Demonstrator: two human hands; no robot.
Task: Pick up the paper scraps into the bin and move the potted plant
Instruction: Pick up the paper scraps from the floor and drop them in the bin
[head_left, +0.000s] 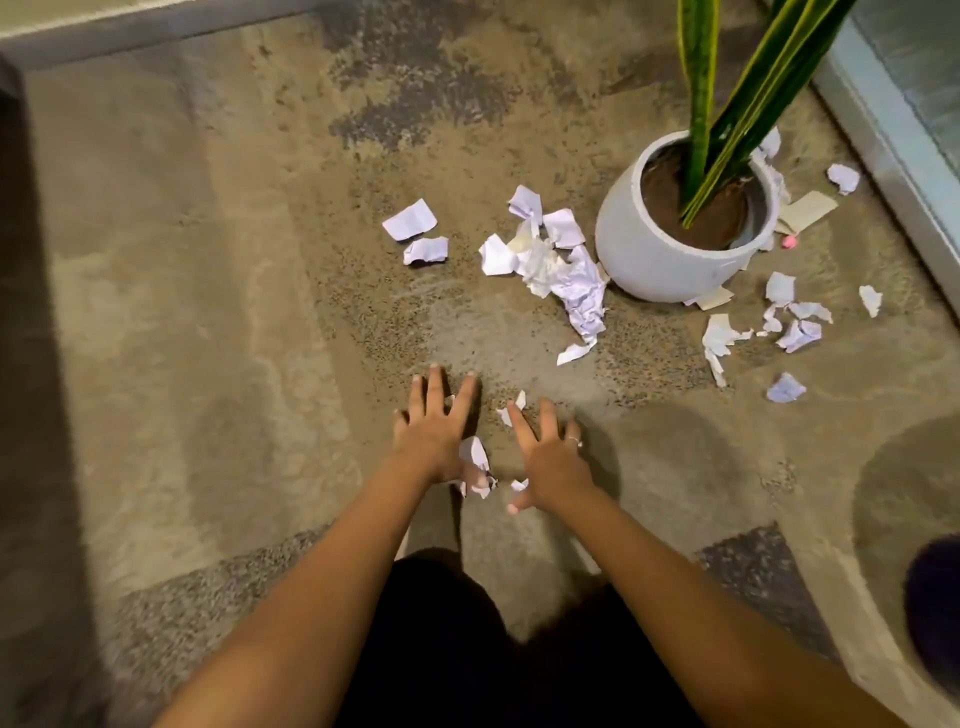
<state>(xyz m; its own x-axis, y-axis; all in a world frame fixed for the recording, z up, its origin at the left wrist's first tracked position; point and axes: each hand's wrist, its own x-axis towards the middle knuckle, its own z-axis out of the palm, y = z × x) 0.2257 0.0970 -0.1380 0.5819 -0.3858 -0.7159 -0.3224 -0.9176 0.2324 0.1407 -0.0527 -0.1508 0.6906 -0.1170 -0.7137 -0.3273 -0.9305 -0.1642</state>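
Observation:
A potted plant (670, 254), a white round pot with tall green striped leaves, stands on the carpet at upper right. Torn white paper scraps (566, 270) lie in a heap against the pot's left side, with more paper scraps (789, 322) scattered to its right and two pieces (415, 234) further left. My left hand (434, 431) is spread flat on the carpet, fingers apart, with a crumpled scrap (475, 465) at its inner edge. My right hand (550, 457) is also spread flat, a small scrap (511, 410) by its fingertips. No bin is in view.
Patterned tan and grey carpet (208, 312) covers the floor. A metal-framed glass panel (904, 145) runs along the right edge behind the pot. A small pink object (788, 241) lies beside the pot. A dark rounded shape (935, 597) sits at the far right.

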